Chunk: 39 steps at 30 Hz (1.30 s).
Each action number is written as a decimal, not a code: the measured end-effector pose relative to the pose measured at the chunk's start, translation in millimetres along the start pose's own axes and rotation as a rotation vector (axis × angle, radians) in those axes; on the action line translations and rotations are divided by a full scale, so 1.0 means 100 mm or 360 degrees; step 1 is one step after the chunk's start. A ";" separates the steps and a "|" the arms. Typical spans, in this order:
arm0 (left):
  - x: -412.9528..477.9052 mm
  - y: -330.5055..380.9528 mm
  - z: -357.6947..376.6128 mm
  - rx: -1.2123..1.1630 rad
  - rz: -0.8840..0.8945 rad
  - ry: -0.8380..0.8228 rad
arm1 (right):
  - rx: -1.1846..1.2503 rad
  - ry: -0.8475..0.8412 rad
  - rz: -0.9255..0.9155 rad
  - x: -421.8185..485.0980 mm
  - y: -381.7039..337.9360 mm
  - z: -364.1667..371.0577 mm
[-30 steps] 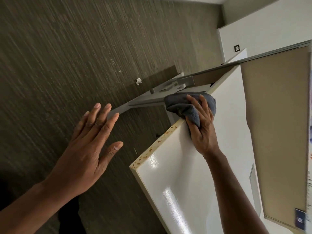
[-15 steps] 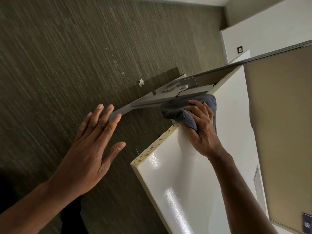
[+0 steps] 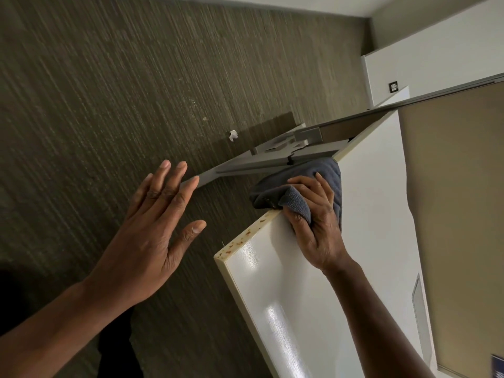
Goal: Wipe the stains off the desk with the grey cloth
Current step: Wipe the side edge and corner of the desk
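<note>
Right grip (image 3: 317, 222): closed on the grey cloth (image 3: 297, 186), fingers curled over the top of the bunched fabric and thumb pressed beneath, at the desk's edge. Left grip (image 3: 148, 236): fully open, fingers extended and close together, thumb spread, holding nothing; it hangs over the carpet, apart from the desk.

Grey cloth: bunched into a wad, resting on the left edge of the desk (image 3: 294, 304), partly overhanging that edge toward the floor. Its upper end lies just below the desk's far corner.

Stains (image 3: 240, 242): orange-brown specks run along the cream edge band of the desk, from the near-left corner up to the point where the cloth sits. The specks nearest the cloth are just beside the thumb. The white top surface is glossy, showing bright reflections near its lower part.

Surroundings: a grey metal bracket (image 3: 261, 162) projects from beneath the desk's far corner over the carpet (image 3: 109, 105), which is dark with a fine striped weave. A small white scrap (image 3: 232, 135) lies on the carpet beyond the bracket. A tan partition panel (image 3: 458, 200) stands along the desk's right side.
</note>
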<state>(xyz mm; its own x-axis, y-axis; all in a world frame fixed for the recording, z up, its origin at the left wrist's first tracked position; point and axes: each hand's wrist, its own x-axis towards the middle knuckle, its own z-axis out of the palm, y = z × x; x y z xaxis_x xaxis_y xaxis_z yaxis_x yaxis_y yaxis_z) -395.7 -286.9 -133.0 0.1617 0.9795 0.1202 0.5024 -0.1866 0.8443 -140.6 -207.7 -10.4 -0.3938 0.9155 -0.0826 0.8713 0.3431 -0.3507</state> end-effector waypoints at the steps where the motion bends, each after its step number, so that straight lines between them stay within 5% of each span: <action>1: -0.01 0.00 -0.01 -0.0002 -0.0009 -0.0005 | 0.0007 0.0013 -0.0007 -0.01 -0.03 0.01; 26: -0.28 -0.17 -0.18 0.0106 0.0088 -0.0026 | 0.0217 0.0056 -0.0093 -0.31 -0.82 0.39; 33: -0.70 0.19 -0.12 -0.0011 0.0406 0.0146 | 0.0276 0.0027 -0.0118 -0.34 -0.92 0.41; 39: -1.18 0.48 0.23 0.0124 0.0638 0.0017 | 0.0369 -0.0063 -0.0125 -0.39 -0.99 0.40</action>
<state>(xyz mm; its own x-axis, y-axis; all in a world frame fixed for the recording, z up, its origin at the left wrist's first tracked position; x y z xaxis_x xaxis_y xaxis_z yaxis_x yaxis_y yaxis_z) -371.3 -413.6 -118.4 0.3492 0.8287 0.4374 0.4644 -0.5585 0.6873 -223.7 -286.0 -9.8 -0.4727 0.8774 -0.0818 0.7491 0.3512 -0.5617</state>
